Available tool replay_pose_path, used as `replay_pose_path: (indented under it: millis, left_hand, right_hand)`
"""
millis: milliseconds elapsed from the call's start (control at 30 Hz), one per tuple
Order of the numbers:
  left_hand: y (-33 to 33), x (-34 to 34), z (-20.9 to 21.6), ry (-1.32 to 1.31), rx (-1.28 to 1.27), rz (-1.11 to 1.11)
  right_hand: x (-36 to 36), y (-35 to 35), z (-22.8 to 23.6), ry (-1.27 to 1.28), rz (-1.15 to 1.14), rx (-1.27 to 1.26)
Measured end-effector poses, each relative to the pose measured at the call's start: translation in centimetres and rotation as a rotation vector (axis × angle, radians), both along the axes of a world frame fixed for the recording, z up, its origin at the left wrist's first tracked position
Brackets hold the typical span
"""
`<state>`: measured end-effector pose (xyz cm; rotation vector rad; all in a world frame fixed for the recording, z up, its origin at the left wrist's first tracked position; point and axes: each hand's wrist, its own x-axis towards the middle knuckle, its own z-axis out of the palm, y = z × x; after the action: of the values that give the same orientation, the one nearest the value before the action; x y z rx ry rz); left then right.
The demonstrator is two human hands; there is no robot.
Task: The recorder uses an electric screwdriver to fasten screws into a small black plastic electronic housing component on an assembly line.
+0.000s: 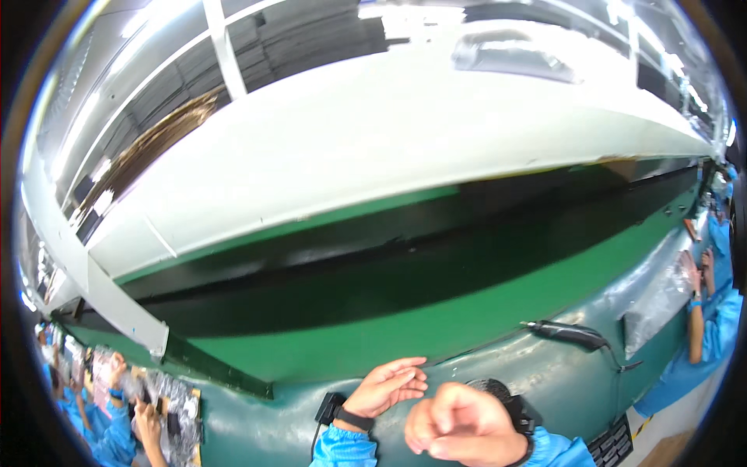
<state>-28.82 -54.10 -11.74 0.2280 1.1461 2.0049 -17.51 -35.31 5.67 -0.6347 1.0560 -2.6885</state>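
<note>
Factory line: long green bench (467, 319) with a black conveyor belt (405, 257) running along it and a white shelf (405, 132) overhead. Left hand (385, 387): fingers (408, 366) straight and spread, palm flat, holding nothing, hovering at the bench's near edge. A dark band sits on that wrist, and just beside it a small black box (329, 406) with a cord. Right hand (459, 424): fingers curled into a loose fist; cannot tell whether anything is inside, nothing shows. A round black object (490, 387) lies partly hidden behind the fist, kind unclear. Further right, well apart from both hands, a black pen-like tool (568, 334) with a trailing cable (618, 359) lies on the bench, beside a clear plastic sheet (657, 300). Other workers in blue sleeves stand at the far left and far right. Risks, as judged: a sleeve or wrist cord could snag on the bench edge or drift toward the belt; a sweep to the right could catch the cable and drag the tool off; the hidden round object could be knocked by the fist.
</note>
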Motion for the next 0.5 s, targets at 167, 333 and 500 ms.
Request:
replay_pose_path:
  millis: [167,333,500]
  left_hand:
    - [0.5,-0.2,0.0,0.019,-0.043,-0.025]
    - [-0.1,-0.7,-1.3,-0.023,0.042,0.000]
    - [0.6,-1.2,-1.6,-0.026,0.035,0.052]
  right_hand:
    - [1.5,-1.7,-0.5,0.029,0.010,0.165]
    - [3.7,-5.3,-3.8,0.155,-0.088,0.762]
    - [3.8,-8.6,-13.4,0.676,-0.526,1.048]
